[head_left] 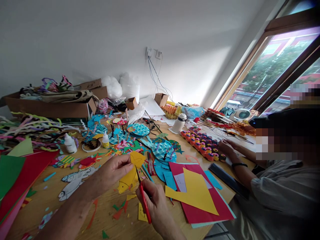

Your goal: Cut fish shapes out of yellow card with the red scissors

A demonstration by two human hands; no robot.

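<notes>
Above the wooden counter (125, 230), our left hand (112, 175) pinches one yellow paper fish (129, 179) at lower centre of the frame; our right hand (157, 204) grips one pair of red-handled scissors (144, 202), blades against it. We count two glue bottles (70, 145), left of centre.

No word, number or brand can be read with certainty here. The small bottle (105, 141) carries a yellow label (105, 145), but its print is too small for reading. On the white bottle (70, 144) there seem to be some faint printed marks, also not readable. The yellow paper (128, 178) being cut and the pale purple paper (180, 182) bear thin dark lines, which I cannot make out as letters.
</notes>
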